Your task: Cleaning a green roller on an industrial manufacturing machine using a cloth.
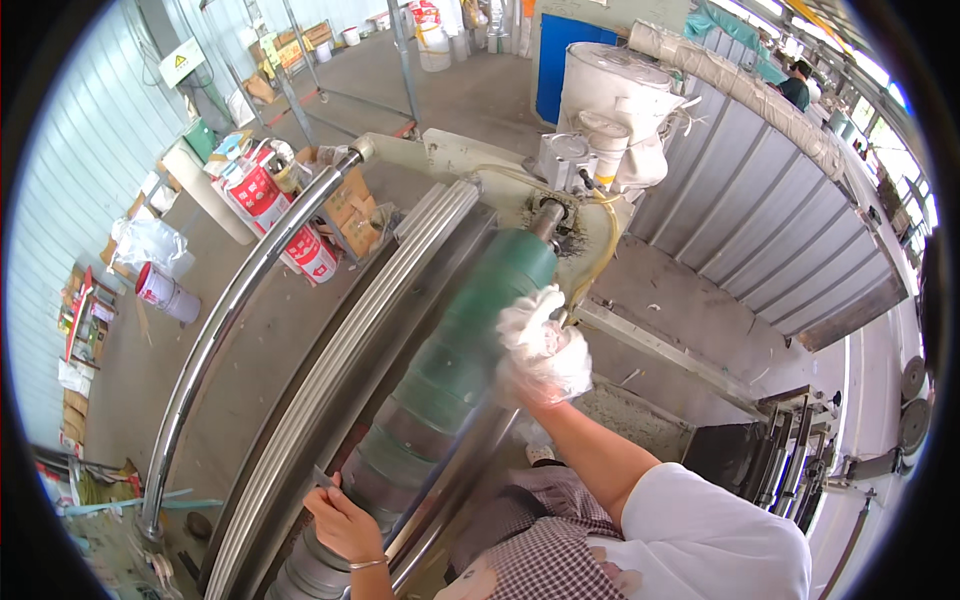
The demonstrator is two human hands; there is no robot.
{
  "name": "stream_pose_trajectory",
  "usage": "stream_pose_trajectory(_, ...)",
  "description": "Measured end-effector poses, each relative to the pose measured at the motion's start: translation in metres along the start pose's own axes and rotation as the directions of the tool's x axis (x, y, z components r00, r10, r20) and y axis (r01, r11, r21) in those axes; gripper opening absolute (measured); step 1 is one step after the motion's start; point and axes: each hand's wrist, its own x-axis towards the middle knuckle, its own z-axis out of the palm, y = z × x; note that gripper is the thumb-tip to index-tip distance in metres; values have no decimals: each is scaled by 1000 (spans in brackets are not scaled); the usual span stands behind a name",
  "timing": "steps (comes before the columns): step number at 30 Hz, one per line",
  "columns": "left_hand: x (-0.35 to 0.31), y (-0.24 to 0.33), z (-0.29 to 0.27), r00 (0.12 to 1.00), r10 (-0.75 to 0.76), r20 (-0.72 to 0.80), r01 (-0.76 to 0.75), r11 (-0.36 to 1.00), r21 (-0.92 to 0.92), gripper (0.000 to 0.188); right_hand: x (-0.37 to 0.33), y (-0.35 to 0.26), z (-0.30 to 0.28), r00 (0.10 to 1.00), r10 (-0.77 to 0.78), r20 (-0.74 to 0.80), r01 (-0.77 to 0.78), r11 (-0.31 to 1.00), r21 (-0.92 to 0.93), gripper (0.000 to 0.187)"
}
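A large roller (415, 400), wrapped in green and grey bands, runs diagonally through the machine in front of me. Bunched around my right hand (545, 385) is a white cloth (548, 340), held against the roller's right side near its far end; the cloth hides most of the fingers. Lower down, my left hand (345, 525) is closed with a thin grey blade-like piece (323, 480) between thumb and fingers, beside the roller's near part. A bracelet circles the left wrist.
Left of the roller run a ribbed metal bar (350, 370) and a curved chrome rail (235, 300). Red-and-white buckets (262, 195) stand beyond the rail. White wrapped bundles (610, 90) and a corrugated metal partition (740, 190) are at the far right. Another person (796, 88) is in the distance.
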Motion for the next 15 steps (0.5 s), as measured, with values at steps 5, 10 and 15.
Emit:
stream_pose_trajectory(5, -19, -3, 4, 946, 264, -185, -241, 961, 139, 20, 10, -79, 135, 928, 369, 49, -127, 438, -890, 16)
stream_pose_trajectory(10, -27, -8, 13, 881, 412, -232, -365, 904, 221, 22, 39, -72, 206, 797, 596, 97, 505, -569, -649, 19)
stream_pose_trajectory(15, -18, -5, 4, 977, 173, -127, -164, 984, 76, 16, 64, -43, 166, 816, 540, 207, 449, -366, -815, 29)
